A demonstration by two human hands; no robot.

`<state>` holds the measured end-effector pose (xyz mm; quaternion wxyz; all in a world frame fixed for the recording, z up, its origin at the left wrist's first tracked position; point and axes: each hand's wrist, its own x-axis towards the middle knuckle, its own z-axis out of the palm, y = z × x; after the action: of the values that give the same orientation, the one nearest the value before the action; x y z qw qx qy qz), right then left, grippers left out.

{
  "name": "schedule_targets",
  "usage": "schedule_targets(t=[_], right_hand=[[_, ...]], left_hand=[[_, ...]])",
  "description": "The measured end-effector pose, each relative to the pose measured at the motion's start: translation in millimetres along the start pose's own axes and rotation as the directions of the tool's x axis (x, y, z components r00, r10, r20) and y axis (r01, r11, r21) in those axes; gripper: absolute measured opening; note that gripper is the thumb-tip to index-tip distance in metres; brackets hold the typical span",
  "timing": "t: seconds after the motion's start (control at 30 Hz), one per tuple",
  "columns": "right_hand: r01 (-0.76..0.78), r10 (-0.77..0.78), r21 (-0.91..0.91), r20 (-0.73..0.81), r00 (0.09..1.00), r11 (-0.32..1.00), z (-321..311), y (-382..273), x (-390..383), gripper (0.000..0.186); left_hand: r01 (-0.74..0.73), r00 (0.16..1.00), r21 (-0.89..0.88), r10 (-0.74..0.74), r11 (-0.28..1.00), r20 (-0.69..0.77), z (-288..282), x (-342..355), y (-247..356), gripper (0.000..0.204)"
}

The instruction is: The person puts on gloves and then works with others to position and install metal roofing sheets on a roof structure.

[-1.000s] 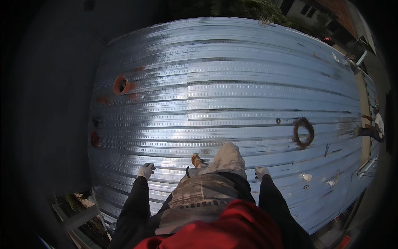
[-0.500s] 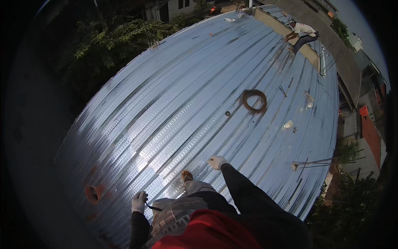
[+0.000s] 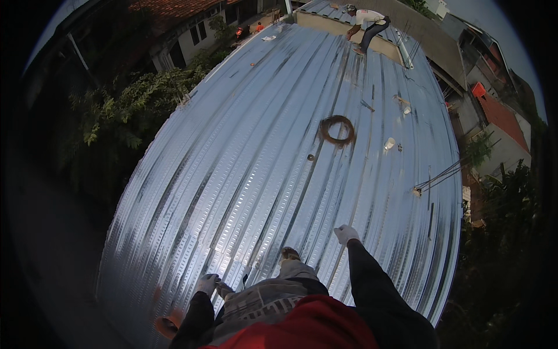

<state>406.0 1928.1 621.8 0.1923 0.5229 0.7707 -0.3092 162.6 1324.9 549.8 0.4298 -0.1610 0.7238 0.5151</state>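
I stand on a shiny corrugated metal deck [image 3: 244, 174]. My left hand [image 3: 207, 284], in a white glove, hangs low at my left side, closed around a small dark tool [image 3: 223, 288]. My right hand [image 3: 346, 234], also gloved, is raised out over the deck with its fingers curled and nothing visible in it. My shoe [image 3: 289, 253] and grey trouser leg [image 3: 273, 294] show between the two hands.
A rusty coil of wire [image 3: 337, 129] lies farther up the deck, with a small dark round piece [image 3: 310, 157] and a white cup [image 3: 389, 142] near it. Thin rods [image 3: 437, 177] jut over the right edge. An orange round thing [image 3: 167, 326] sits lower left. Another person [image 3: 366, 23] crouches at the far end.
My view has swung so the deck now runs away from me, with the coil farther off. My right hand has risen away from my body. The left hand stays low.
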Motion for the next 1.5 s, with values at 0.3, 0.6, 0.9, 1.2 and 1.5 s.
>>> schedule_targets(t=[0.3, 0.6, 0.9, 1.2, 1.5], right_hand=[[-0.469, 0.467, 0.059, 0.052, 0.883, 0.881, 225, 74, -252, 0.085], [-0.317, 0.364, 0.400, -0.047, 0.930, 0.860, 263, 20, -290, 0.069], [-0.237, 0.344, 0.613, -0.059, 0.937, 0.753, 315, 31, -58, 0.064], [-0.191, 0.152, 0.392, 0.129, 0.980, 0.900, 475, -21, 272, 0.068], [-0.248, 0.255, 0.635, 0.083, 0.963, 0.732, 615, -31, 378, 0.058]], left_hand=[[-0.149, 0.984, 0.154, 0.130, 0.977, 0.124, -169, 10, 0, 0.030], [0.009, 0.988, 0.347, -0.063, 0.938, 0.143, -180, 48, -27, 0.033], [-0.165, 0.956, 0.825, -0.119, 0.541, 0.269, 25, 7, 61, 0.037], [-0.426, 0.901, 0.902, 0.125, 0.068, 0.416, 64, 106, -46, 0.025], [-0.413, 0.910, 0.905, 0.088, 0.107, 0.405, 74, 151, -68, 0.026]])
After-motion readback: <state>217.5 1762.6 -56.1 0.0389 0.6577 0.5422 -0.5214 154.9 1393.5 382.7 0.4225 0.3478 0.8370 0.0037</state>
